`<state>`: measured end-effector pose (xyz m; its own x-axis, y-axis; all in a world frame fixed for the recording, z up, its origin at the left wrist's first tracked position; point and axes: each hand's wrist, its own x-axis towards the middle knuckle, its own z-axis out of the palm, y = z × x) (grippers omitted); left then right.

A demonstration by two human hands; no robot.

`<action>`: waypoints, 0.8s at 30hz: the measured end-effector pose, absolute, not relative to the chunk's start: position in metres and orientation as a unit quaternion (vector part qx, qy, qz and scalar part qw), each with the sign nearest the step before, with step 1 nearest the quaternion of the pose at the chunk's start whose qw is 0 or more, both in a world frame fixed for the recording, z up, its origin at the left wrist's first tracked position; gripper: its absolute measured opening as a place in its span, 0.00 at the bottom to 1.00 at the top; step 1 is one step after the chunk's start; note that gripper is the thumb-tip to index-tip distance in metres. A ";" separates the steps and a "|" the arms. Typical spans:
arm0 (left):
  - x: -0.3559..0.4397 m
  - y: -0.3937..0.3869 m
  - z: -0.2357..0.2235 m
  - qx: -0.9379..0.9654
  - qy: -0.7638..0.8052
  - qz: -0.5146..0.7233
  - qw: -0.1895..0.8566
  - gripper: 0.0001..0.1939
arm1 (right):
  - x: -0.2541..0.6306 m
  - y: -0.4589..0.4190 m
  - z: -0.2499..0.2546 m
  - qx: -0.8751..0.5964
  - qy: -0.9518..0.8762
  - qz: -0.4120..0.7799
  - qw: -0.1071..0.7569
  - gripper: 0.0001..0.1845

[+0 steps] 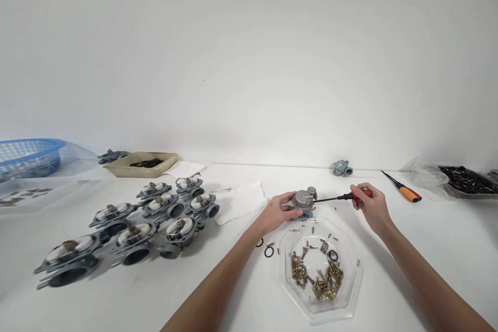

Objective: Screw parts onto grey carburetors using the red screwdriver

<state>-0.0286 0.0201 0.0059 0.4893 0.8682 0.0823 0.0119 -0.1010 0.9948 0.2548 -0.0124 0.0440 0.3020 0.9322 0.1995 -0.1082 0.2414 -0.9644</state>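
My left hand (278,213) grips a grey metal carburetor (303,199) from its left side, the thumb in front and the fingers behind. In my right hand (371,208) is a screwdriver (361,194) with a red and black handle, fingers closed round the handle. Its dark shaft points left and the tip meets the right side of the carburetor. Just in front stands a clear octagonal tray (352,310) holding many brass screws (324,282) and a black O-ring (333,256). Another O-ring (269,252) lies on the table left of the tray.
Several open carburetors (136,249) with white floats stand on the left. Behind them are a cream tray (116,168) and a blue basket (54,158). An orange-handled screwdriver (408,193), a tray of black parts (472,181) and another carburetor (341,167) lie toward the back right.
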 end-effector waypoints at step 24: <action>-0.028 0.020 0.007 0.642 0.339 0.369 0.580 0.33 | 0.254 -0.013 0.038 -0.480 -0.516 0.360 0.611 0.20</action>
